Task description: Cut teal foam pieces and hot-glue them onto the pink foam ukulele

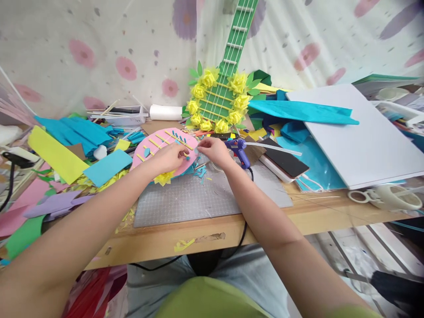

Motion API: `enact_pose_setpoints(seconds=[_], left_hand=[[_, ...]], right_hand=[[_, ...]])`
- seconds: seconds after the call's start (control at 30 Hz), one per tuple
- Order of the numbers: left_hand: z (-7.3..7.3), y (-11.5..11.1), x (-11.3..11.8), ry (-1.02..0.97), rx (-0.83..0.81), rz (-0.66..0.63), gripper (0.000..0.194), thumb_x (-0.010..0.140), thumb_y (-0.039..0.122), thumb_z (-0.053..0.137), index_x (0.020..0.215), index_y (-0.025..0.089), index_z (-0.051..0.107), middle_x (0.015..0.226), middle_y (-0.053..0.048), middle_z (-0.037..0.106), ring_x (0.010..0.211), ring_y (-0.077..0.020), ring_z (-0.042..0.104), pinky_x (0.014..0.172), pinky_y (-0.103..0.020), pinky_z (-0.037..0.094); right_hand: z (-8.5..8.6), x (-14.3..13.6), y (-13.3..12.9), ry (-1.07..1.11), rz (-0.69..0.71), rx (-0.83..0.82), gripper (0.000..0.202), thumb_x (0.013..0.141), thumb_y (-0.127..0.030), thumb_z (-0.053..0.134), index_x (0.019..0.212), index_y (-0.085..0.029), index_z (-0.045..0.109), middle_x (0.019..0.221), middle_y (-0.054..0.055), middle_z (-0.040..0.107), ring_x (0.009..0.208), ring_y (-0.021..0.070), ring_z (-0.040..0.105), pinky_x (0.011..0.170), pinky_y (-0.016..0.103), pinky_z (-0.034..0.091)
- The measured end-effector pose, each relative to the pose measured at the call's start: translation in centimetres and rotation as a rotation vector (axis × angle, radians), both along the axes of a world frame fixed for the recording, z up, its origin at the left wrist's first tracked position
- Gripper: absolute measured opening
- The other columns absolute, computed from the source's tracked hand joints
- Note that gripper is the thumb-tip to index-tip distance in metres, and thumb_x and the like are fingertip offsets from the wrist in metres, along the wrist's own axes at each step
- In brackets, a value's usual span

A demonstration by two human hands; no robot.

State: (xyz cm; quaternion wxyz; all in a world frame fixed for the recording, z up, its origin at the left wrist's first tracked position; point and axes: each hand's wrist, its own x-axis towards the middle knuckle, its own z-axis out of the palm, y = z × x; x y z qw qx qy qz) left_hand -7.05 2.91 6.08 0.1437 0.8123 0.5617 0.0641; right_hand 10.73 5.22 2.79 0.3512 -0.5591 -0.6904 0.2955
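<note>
A pink rounded board (141,155) with yellow strips, small blue pieces and thin strings lies on the grey cutting mat (212,198). My left hand (170,157) rests over this board, its fingers pinched near a small blue piece. At the board's right edge my right hand (213,150) has thumb and finger pressed together; what they hold is too small to make out. A yellow paper flower (164,178) sits at the board's lower edge, below my left hand. Just right of my right hand lies a purple glue gun (239,152).
Behind stands a green paper guitar (220,95) ringed with yellow flowers. Coloured paper, including a yellow sheet (56,154), covers the left. To the right are a black phone (286,159), a white board (361,137) and tape rolls (402,197). A cable hangs over the front edge.
</note>
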Motion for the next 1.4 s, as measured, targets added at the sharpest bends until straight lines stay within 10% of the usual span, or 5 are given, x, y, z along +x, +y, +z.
enact_pose_setpoints(seconds=[0.47,1.4], left_hand=[[0.2,-0.6,0.5,-0.018,0.033,0.041,0.024,0.072,0.021,0.05,0.083,0.025,0.071,0.092,0.0,0.072,0.088,-0.0207,0.065,0.078,-0.03,0.048],[-0.4,0.3,0.0,-0.289,-0.065,0.1,0.039,0.067,0.011,0.049,0.105,0.019,0.058,0.106,-0.005,0.068,0.098,-0.0166,0.062,0.082,-0.028,0.048]], right_hand=[[-0.9,-1.2,-0.4,0.011,0.042,-0.023,0.005,0.071,-0.023,0.061,0.072,-0.019,0.064,0.075,0.0,0.067,0.071,0.0139,0.058,0.064,0.026,0.04],[-1.7,-1.8,-0.4,0.004,0.098,-0.023,0.007,0.074,-0.025,0.061,0.076,-0.02,0.066,0.072,-0.001,0.065,0.07,0.0135,0.057,0.065,0.026,0.042]])
